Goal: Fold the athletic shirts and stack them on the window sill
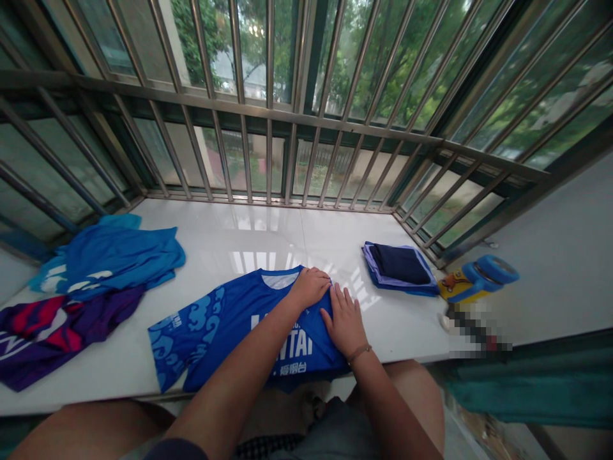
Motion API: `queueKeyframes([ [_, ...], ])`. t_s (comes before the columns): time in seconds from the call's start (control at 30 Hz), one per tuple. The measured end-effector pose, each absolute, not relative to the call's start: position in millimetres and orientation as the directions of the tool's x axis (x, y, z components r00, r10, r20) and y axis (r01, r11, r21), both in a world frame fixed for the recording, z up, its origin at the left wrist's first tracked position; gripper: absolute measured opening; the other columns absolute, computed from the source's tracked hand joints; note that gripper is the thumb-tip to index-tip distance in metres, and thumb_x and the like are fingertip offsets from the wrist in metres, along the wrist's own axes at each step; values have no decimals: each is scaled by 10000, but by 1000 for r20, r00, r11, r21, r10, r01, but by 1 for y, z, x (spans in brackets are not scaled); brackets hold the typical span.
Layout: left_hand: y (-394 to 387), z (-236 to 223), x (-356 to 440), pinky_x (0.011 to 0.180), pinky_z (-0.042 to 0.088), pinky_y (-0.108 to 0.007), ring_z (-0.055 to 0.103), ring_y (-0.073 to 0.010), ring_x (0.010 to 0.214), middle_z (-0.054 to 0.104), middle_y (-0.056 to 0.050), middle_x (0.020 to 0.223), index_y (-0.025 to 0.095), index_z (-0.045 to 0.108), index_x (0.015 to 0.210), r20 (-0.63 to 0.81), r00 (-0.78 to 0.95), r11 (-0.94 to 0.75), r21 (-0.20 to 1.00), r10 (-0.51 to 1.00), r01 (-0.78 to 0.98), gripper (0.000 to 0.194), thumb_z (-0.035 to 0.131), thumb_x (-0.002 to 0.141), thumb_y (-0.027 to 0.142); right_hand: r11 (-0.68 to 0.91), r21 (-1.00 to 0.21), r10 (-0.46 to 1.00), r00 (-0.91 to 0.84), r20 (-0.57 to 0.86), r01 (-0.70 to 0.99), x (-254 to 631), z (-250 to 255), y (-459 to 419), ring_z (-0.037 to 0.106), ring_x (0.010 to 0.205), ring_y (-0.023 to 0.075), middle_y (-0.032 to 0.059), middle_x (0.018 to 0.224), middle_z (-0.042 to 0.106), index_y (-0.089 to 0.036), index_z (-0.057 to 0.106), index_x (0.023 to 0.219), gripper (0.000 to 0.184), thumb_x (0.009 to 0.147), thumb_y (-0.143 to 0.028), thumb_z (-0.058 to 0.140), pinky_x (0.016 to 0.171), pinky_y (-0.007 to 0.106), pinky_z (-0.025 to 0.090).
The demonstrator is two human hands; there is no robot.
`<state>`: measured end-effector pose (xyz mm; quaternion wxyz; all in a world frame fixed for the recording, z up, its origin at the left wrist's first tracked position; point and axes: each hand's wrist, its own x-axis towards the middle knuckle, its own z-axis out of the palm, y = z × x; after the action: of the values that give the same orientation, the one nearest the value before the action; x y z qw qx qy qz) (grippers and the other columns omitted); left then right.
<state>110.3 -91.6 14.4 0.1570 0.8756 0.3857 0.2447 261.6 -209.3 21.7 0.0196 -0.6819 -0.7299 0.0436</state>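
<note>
A blue shirt (232,319) with white lettering is laid on the white window ledge (330,239), around the middle of the near edge; its collar is turned toward the far edge and its lower part is brought to the near edge. The patterned sleeve is spread toward the left end; the opposite side appears to be folded inward. The shirt's shoulder beside the collar is covered by the left hand (311,287); its fingers are bent, and whether cloth is pinched cannot be told. The right hand (345,319) is placed on the shirt's right border, fingers extended and slightly parted, nothing gripped; a bracelet (359,354) is worn on that wrist. At the left end, blue clothes (122,255) are heaped loosely, with a purple and red garment (67,335) laid nearer the near-left corner. Toward the right end, a neat folded stack (400,265) is topped by a dark piece; a blue and yellow bottle (479,278) is set just beside it, by the wall. The far edge is lined by metal bars (287,118).
</note>
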Motion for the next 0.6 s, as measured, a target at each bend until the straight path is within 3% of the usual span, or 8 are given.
queueKeyframes([
  [0.17, -94, 13, 114, 1092, 455, -462, 639, -279, 1262, 784, -76, 1314, 268, 814, 1199, 300, 558, -632, 410, 774, 658, 294, 541, 1097, 303, 125, -107, 983, -138, -122, 986, 261, 21, -217, 211, 1689, 362, 141, 1820, 239, -166, 284, 1758, 729, 1122, -515, 349, 1331, 654, 181],
  [0.43, -85, 17, 114, 1115, 510, -443, 690, -254, 1213, 794, -85, 1263, 232, 839, 1093, 289, 510, -582, 509, 810, 634, 298, 543, 1072, 263, 76, -71, 995, -81, -62, 995, 249, 21, -196, 171, 1704, 330, 152, 1823, 203, -100, 287, 1747, 717, 1121, -445, 335, 1345, 630, 152],
  [0.6, -89, 36, 77, 1155, 526, -387, 679, -226, 1274, 744, -124, 1362, 185, 785, 1262, 303, 415, -513, 549, 858, 659, 389, 461, 1051, 149, 35, -87, 997, -41, -67, 996, 247, 11, -186, 200, 1698, 327, 137, 1827, 190, -113, 293, 1749, 722, 1122, -473, 307, 1345, 622, 157],
])
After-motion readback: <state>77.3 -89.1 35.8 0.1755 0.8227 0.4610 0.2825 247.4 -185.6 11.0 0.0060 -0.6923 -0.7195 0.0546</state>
